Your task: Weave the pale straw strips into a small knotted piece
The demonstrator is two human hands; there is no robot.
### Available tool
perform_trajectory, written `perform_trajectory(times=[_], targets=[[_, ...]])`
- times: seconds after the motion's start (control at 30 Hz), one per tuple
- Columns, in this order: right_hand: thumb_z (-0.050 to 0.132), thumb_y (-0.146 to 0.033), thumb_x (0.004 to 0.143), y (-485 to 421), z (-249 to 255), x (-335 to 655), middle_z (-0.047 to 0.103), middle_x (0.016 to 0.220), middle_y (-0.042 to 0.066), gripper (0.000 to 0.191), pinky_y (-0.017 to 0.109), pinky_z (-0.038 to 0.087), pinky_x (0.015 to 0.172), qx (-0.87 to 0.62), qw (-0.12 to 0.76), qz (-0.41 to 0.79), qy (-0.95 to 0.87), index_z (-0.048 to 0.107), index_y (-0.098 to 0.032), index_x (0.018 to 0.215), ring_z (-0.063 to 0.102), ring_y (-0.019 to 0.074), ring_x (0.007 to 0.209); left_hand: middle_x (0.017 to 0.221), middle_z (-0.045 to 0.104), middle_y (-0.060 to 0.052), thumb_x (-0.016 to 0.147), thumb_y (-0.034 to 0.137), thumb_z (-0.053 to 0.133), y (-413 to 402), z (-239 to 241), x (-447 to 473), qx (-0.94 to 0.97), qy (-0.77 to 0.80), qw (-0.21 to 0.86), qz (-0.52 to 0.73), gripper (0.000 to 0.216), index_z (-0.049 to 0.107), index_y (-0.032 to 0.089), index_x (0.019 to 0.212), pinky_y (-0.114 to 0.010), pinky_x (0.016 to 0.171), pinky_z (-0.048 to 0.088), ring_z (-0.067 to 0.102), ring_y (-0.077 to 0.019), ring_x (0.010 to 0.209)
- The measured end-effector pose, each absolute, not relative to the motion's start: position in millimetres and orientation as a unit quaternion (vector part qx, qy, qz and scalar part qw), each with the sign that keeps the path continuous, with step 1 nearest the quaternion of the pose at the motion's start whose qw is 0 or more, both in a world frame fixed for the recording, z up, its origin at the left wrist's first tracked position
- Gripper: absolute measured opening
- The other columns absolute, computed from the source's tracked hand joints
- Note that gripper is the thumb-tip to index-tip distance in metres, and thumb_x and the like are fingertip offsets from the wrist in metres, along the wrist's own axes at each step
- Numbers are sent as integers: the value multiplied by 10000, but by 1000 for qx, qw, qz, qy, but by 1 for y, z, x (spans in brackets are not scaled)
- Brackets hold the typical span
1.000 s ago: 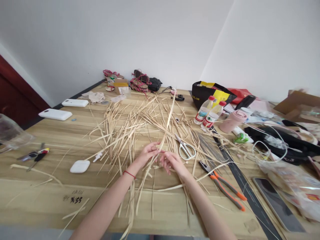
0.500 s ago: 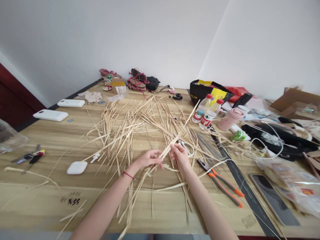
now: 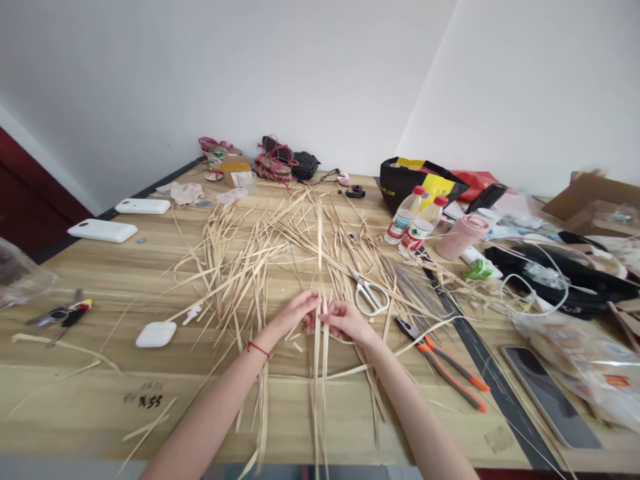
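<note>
Pale flat straw-like strips run upright between my hands, with their long ends hanging toward the table's front edge. My left hand, with a red cord on its wrist, is closed on the strips from the left. From the right, my right hand pinches the same strips at about the same height. Their fingertips partly hide each other. Scissors with pale handles lie just beyond my right hand. Loose strips spread over the table behind and around both hands.
Orange-handled pliers lie to the right, near a dark phone. Two water bottles and a pink cup stand further back. At left are a white case, keys and two white devices.
The held strips have swung from a slant toward the upper right to nearly upright. My right hand has moved slightly left and down, uncovering the scissors.
</note>
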State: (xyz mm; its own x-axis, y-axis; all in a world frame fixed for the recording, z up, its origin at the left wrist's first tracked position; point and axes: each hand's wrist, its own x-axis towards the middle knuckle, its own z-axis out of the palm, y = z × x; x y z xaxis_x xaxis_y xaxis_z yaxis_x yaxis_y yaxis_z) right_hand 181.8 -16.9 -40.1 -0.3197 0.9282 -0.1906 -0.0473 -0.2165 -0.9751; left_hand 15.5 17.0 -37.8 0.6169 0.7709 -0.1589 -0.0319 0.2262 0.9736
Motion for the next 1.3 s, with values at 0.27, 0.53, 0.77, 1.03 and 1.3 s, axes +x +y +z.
perform_trajectory(times=[0.27,0.53,0.77,1.03,1.3], targets=[[686,-425,634,-25,-32,180,521,480,-67,347,164,342,343,-386,244,670,-585,470,-153,630,460,51,352,684,576,-7,803,491,445,17,-41,18,532,364,691,326,376,558,142,886,-156,328,328,472,-55,394],[689,-418,639,-23,-23,190,521,500,-65,329,159,314,351,-341,181,686,-617,504,-146,647,432,41,366,482,484,29,820,530,377,17,-34,17,557,354,690,297,447,545,133,699,-168,330,320,437,-67,353],[639,-461,681,-18,-33,182,482,523,-65,338,161,278,379,-448,396,547,-586,486,-162,721,384,42,414,408,423,51,789,542,429,13,-44,19,607,379,651,252,425,512,150,649,-196,350,288,389,-79,337],[492,-496,790,-19,-37,177,422,472,-82,311,179,263,359,-448,439,547,-555,473,-185,795,350,55,369,453,405,47,778,511,463,9,-40,19,679,351,611,208,401,515,144,624,-200,398,275,368,-81,401],[515,-496,763,-13,-42,181,423,427,-84,325,182,238,347,-451,422,565,-547,476,-178,710,352,56,346,470,440,29,782,485,470,7,-34,20,710,327,590,202,405,550,136,591,-204,434,272,376,-90,449]])
